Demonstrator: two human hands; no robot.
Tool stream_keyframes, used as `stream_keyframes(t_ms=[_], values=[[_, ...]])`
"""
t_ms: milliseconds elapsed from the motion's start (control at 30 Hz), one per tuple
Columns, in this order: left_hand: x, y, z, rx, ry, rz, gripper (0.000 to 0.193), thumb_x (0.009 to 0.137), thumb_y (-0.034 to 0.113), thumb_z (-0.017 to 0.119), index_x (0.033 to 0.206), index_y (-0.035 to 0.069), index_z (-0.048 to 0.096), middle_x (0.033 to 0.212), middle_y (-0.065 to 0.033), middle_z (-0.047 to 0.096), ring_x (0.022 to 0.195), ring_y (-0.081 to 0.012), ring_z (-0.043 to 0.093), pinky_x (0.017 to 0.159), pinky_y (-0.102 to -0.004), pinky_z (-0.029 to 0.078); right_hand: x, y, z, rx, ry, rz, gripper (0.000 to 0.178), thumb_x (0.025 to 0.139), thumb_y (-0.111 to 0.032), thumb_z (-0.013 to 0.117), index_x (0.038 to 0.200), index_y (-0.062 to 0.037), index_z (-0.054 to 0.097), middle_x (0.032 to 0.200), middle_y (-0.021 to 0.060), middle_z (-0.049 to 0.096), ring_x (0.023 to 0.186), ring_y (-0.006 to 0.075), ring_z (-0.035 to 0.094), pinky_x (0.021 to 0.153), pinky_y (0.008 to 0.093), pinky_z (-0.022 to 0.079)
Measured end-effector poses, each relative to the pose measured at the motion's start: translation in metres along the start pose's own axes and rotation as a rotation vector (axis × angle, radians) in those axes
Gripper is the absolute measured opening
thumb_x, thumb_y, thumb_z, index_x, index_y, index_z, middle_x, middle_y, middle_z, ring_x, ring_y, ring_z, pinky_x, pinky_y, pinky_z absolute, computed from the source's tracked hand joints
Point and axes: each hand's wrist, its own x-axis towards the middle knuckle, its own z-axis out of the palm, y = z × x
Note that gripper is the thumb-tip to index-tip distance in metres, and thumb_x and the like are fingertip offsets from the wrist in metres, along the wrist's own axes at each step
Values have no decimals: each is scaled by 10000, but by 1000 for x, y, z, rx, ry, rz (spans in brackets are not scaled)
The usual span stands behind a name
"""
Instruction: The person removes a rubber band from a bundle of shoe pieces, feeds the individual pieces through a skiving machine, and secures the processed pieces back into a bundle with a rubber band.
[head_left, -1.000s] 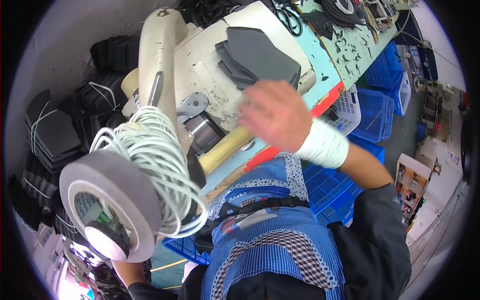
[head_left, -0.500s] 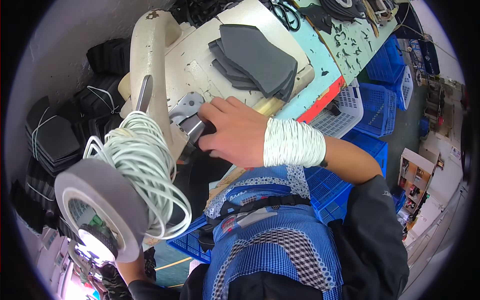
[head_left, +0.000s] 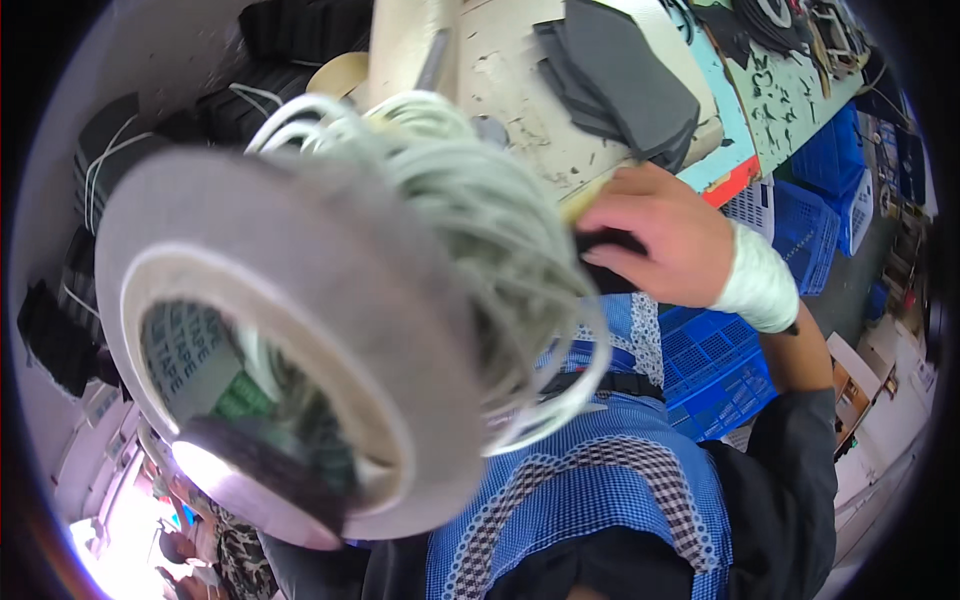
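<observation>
My right hand, with white cord wound round its wrist, is closed at the near edge of the machine bed. Its thumb and fingers pinch a black piece of material, mostly hidden behind the cord coil. A large roll of grey tape and a coil of white cord loom close in front, blurred. Behind them my left hand is hidden; only its dark sleeve shows. Past the right hand, a stack of dark grey cut pieces lies on the cream sewing machine.
Bundles of dark pieces tied with cord stand along the left wall. Blue crates sit right of my lap. A light green table with black scraps is at the far right. Another person appears at the lower left.
My right hand has left the metal parts by the needle area and moved right, a black piece now between its fingers. The tape roll and cord coil look much nearer and cover more.
</observation>
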Motion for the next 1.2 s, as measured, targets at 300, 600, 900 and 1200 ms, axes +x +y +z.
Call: stream_keyframes(t_ms=[300,600,900,1200], values=[[32,-28,4,9,-172,58,263,893,227,653,967,-23,693,1016,-131,688,905,-194,639,800,-316,488,-2,-8,-18,35,111,-49,199,730,-113,715,924,-109,671,816,56,621,816,272,605,803,392,437],[-39,15,78,-451,-103,151,475,934,387,589,1154,-31,645,989,-139,676,874,-210,626,785,-294,464,-2,40,-17,-520,723,9,525,649,-273,784,1097,-57,617,1013,122,576,986,270,551,836,386,456],[-48,23,59,-594,-166,259,284,827,43,656,1099,-38,662,1023,-133,620,926,-176,585,791,-259,446,-13,45,-16,-670,760,198,778,741,-281,745,1363,27,394,1159,248,530,1109,382,509,939,452,450],[25,39,38,-212,0,122,203,873,140,682,920,-57,663,744,-29,637,688,-72,529,639,-240,443,-38,92,161,1170,-186,800,363,818,-351,732,803,1,646,678,101,615,491,122,522,412,261,384]])
